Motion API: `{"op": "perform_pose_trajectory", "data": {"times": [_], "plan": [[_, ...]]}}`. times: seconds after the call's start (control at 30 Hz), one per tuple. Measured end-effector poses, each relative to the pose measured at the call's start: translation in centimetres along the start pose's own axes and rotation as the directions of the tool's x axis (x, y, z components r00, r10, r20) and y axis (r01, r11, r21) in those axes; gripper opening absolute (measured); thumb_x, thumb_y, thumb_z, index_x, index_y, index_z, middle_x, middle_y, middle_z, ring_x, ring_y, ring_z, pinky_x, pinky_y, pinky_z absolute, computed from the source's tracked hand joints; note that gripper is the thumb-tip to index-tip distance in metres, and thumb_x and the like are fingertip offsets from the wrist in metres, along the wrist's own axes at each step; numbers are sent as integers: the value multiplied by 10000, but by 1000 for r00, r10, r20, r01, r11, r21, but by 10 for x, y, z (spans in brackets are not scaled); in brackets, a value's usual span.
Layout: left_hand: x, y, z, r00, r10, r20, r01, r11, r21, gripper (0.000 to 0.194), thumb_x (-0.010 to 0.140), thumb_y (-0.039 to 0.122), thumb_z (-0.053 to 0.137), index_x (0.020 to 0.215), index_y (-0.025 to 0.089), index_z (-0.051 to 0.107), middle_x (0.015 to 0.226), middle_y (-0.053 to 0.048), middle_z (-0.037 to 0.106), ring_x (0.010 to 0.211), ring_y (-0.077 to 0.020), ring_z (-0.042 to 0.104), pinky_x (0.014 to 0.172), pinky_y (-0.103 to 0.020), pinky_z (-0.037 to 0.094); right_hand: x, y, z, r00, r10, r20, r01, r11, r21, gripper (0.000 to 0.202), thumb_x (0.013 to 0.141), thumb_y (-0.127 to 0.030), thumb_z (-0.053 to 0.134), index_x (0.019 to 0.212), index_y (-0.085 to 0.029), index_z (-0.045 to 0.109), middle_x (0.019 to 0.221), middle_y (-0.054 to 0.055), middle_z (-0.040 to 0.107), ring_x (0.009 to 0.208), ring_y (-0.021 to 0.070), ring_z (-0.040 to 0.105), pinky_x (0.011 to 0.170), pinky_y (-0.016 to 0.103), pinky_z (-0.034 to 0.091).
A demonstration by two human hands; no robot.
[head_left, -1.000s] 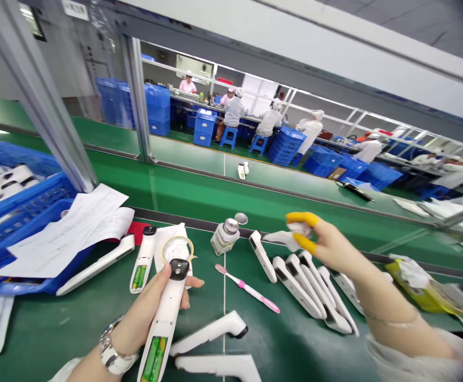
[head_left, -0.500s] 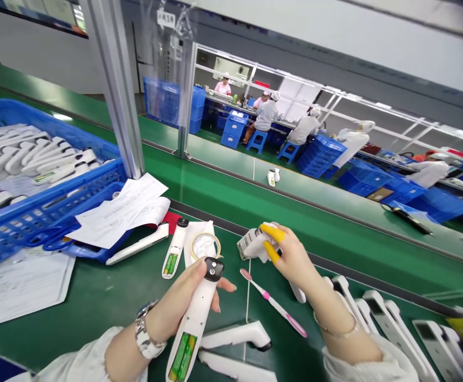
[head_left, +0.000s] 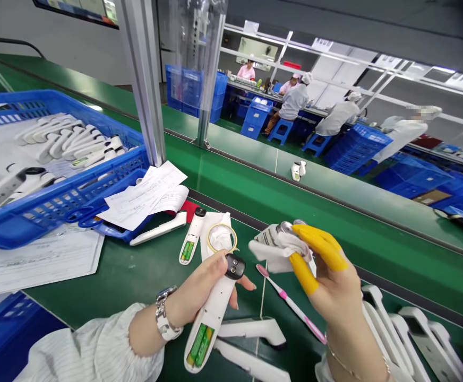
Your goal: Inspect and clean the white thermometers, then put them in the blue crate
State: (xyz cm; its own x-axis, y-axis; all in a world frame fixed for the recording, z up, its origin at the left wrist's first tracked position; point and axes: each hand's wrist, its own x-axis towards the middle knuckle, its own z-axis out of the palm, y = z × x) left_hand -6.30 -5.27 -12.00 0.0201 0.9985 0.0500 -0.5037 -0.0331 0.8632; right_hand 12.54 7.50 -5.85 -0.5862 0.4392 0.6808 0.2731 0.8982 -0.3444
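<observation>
My left hand (head_left: 194, 292) is closed around a white infrared thermometer (head_left: 216, 302), its black sensor head up. The battery compartment faces me uncovered, with green batteries (head_left: 199, 345) in it. My right hand (head_left: 337, 281), yellow covers on some fingers, pinches a crumpled white cloth (head_left: 275, 255). Just behind the cloth stands a container with a printed label (head_left: 268, 235), partly hidden; whether my fingers touch it I cannot tell. A pink and white toothbrush (head_left: 291, 305) lies between my hands. Below them rest white thermometer parts (head_left: 253, 330).
On the left a blue basket (head_left: 116, 167) holds several white thermometers. Papers (head_left: 147, 196) overlie a smaller blue tray. Near my left hand are a tape roll (head_left: 234, 233) and another thermometer (head_left: 192, 236). Several thermometers (head_left: 388, 323) line the right side. People work across the room.
My right hand has come nearer to me with the cloth, drawing it partly away from the labelled container. The left hand still holds the thermometer; the view has shifted.
</observation>
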Motion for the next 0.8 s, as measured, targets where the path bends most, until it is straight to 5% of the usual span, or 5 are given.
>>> {"op": "perform_pose_trajectory", "data": {"times": [0.2,0.43,0.67,0.8], "plan": [[-1,-7,0,999,17,-37,-16,999,31,441,848,595,429,1028,193,450,765,-20,601,553,-103,524,529,-227,404,0,-46,24,982,-107,158,39,923,382,559,788,-62,587,1270,-317,461,1108,31,616,999,196,577,870,346,488],[-4,-9,3,995,-13,-98,20,997,71,397,899,575,296,1040,229,431,672,19,571,572,-116,518,547,-227,429,10,-50,41,971,-68,230,-14,941,338,414,807,-121,597,1180,-272,498,1010,33,631,914,171,592,777,294,510],[-2,-11,-2,991,24,-129,-19,999,42,397,908,562,284,1037,225,448,650,13,598,534,-106,530,527,-214,413,8,-27,23,973,80,216,-106,988,115,296,816,-171,615,1095,-260,577,999,37,676,878,191,636,760,321,516],[2,-11,-1,993,-10,-115,1,997,-80,395,905,564,297,1010,222,465,665,12,604,510,-94,535,510,-203,423,7,-32,20,963,146,225,-220,909,353,345,811,-159,621,1108,-320,552,953,5,666,822,189,643,703,327,531]]}}
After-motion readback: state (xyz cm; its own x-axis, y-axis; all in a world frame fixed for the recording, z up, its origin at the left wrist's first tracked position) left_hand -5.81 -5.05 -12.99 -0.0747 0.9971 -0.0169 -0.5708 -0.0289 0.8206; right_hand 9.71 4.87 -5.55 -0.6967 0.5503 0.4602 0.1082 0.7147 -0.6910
